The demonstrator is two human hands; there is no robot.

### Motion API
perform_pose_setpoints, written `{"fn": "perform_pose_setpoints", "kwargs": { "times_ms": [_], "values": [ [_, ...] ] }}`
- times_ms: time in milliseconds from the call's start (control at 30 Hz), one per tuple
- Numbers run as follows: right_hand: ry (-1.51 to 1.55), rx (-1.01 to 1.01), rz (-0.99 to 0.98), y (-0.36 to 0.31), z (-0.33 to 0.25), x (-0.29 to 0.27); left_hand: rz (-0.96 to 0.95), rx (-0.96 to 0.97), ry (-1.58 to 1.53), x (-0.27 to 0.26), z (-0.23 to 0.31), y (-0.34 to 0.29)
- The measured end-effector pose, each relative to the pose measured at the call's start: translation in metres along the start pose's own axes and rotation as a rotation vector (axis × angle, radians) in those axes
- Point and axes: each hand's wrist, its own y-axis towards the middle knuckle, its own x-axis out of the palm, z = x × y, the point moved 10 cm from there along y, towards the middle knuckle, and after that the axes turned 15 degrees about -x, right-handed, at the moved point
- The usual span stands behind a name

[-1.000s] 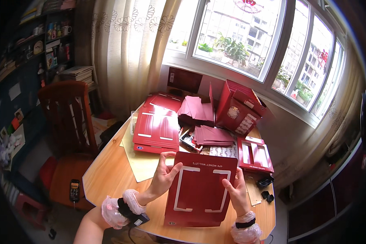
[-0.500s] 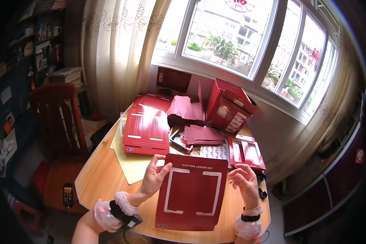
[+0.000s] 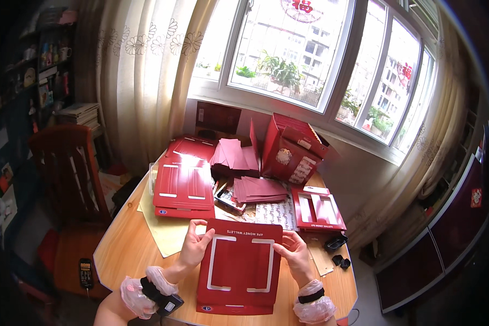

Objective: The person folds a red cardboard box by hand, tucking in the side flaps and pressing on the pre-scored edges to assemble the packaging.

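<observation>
A flat red card folder (image 3: 240, 266) with white corner-shaped cut-outs is held up over the near part of the table. My left hand (image 3: 194, 247) pinches its upper left edge, thumb on the front. At the upper right edge, my right hand (image 3: 294, 255) grips the same card with its thumb on the front face. Beyond it on the left lies a stack of similar red cards (image 3: 183, 187). Pink paper envelopes (image 3: 259, 190) are spread in a pile behind the held card, and another pink pile (image 3: 233, 154) sits farther back.
A tall red box (image 3: 290, 149) packed with cards stands at the back, below the window. A red frame-like pack (image 3: 319, 209) lies at the right, near small black objects (image 3: 337, 243). Yellow paper (image 3: 160, 233) lies under the left stack. A wooden chair (image 3: 65, 179) is at the left.
My right hand has come in from beside the card and now grips its right edge. The view has shifted slightly, and the card sits a little lower and farther left.
</observation>
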Motion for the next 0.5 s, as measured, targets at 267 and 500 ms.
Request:
{"fn": "perform_pose_setpoints", "kwargs": {
  "times_ms": [267, 500],
  "values": [
    [0.124, -0.006, 0.087, 0.002, 0.015, -0.011, 0.036, -0.164, 0.077, -0.004, -0.008, -0.004],
    [0.165, 0.003, 0.067, 0.0, 0.009, -0.01, -0.089, -0.332, 0.089, -0.006, -0.022, 0.0]
  ]
}}
